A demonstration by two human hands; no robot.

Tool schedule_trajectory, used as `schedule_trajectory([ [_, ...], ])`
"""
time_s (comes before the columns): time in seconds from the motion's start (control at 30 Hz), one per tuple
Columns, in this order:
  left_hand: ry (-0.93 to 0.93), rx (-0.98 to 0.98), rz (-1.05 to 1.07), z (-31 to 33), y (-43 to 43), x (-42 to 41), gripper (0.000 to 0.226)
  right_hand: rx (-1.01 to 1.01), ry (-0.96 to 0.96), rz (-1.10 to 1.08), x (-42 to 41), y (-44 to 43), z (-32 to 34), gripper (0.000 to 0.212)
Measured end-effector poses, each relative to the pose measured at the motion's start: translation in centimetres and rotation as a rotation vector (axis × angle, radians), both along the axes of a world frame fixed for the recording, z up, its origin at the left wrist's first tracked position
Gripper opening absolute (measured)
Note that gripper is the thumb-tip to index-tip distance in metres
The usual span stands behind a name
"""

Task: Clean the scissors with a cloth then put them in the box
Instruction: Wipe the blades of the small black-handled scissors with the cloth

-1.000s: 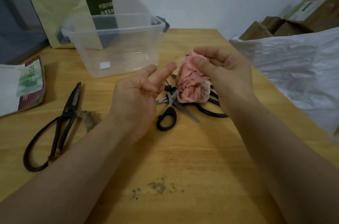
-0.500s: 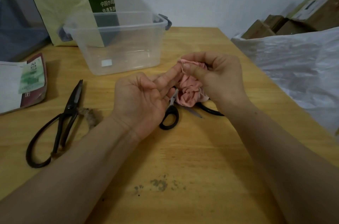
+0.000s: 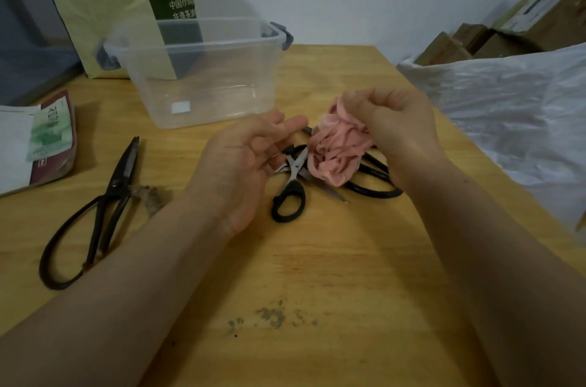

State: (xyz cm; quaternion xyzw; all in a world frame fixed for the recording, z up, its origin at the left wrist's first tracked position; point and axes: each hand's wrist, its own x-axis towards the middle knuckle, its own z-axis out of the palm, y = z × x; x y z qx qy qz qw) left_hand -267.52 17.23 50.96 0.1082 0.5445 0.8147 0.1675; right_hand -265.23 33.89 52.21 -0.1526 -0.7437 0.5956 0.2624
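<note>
Hovering hands [image 3: 247, 161], right [image 3: 402, 133] clutching cloth [image 3: 339, 152].

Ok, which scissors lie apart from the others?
The long dark pair on the left; the small black-handled pair and the big-looped pair lie together by the pink cloth.

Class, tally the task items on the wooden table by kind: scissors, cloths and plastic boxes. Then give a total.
Scissors: 3 (long black pair, small pair, half-hidden pair)
Pink cloth: 1
Clear box: 1
Total: 5

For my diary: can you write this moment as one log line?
right hand: grips pink cloth | left hand: open, empty | small scissors: on table | clear box: no scissors
</note>
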Motion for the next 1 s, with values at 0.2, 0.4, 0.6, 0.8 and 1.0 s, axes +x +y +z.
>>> schedule_trajectory([
  [0.2,0.307,-0.534,0.296,-0.9,0.0,-0.6,0.017,0.794,-0.221,-0.189,1.2,0.7,0.9,0.046],
  [0.4,0.506,-1.045,0.174,-1.4,0.0,-0.4,0.047,0.897,-0.386,0.176,1.1,-1.5,0.3,0.042],
  [0.6,0.535,-1.180,0.114,-0.9,0.3,-0.1,0.057,1.033,-0.395,-0.181,1.3,0.9,1.1,0.014],
  [0.8,0.559,-1.205,0.053,-0.8,0.7,0.2,0.063,0.967,-0.300,-0.156,1.1,0.3,0.8,0.012],
  [1.0,0.250,-0.751,0.096,-0.9,0.4,-0.2,0.044,0.671,-0.319,0.104,0.9,-0.3,0.4,0.022],
])
